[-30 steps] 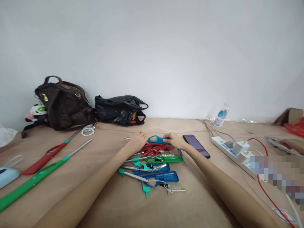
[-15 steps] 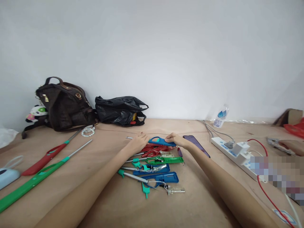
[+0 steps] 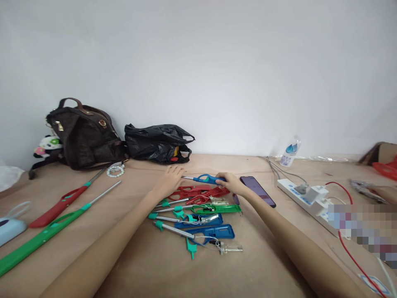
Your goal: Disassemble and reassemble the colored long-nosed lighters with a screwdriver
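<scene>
A blue long-necked lighter (image 3: 207, 179) lies crosswise between my hands, beyond the opened lighters. My right hand (image 3: 228, 182) pinches its handle end. At its metal tube end, my left hand (image 3: 171, 179) has its fingers bent; whether it grips the tube is hidden. Nearer to me are red casings (image 3: 190, 192), a green casing (image 3: 217, 208) and a blue casing (image 3: 217, 232), with metal tubes, thin wires, teal pieces (image 3: 191, 247) and a clear fuel tank (image 3: 231, 248).
Red (image 3: 58, 206) and green (image 3: 40, 238) lighters lie left. Behind are a backpack (image 3: 89, 136), a bracelet (image 3: 115, 170) and a black plastic bag (image 3: 155, 142). On the right are a phone (image 3: 257, 191), a bottle (image 3: 290, 153) and a power strip (image 3: 305, 205).
My left hand has moved left along the blue lighter, and its metal tube now shows between the hands. My right hand still holds the handle end.
</scene>
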`<state>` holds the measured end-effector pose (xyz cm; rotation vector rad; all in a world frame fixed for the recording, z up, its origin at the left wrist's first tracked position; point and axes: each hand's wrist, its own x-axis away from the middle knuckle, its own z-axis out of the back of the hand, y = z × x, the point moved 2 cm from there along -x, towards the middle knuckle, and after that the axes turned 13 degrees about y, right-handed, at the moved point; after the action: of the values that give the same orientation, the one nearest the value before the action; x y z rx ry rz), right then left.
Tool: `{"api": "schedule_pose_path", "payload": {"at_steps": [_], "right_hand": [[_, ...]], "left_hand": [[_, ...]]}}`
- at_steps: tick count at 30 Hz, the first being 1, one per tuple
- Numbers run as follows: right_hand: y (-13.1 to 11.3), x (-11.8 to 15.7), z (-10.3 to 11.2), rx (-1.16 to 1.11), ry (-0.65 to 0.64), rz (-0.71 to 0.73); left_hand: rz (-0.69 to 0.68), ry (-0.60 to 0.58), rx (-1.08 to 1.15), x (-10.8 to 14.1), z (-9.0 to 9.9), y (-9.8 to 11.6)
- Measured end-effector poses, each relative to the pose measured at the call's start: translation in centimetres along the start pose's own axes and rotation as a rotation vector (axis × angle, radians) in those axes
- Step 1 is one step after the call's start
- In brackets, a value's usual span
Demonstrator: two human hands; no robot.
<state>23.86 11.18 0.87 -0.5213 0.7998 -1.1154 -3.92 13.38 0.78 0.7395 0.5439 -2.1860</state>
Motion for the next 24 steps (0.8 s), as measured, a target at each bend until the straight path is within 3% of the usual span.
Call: {"api": "schedule_pose_path", "payload": {"at_steps": [6, 9, 24], "right_hand": [[-1.4, 0.6, -1.8, 0.164, 0.152, 0.193], [-1.5, 0.8, -2.4, 0.210, 0.184, 0.263], [-0.9, 1.0, -3.8, 0.366, 0.200, 0.366]], "left_hand": [[0.139, 0.011, 0.503, -1.2, 0.4, 3.8], [0.165, 0.014, 0.637, -1.7, 1.0, 4.8], [0.216, -0.104, 0.608, -0.5, -0.5, 4.7]]}}
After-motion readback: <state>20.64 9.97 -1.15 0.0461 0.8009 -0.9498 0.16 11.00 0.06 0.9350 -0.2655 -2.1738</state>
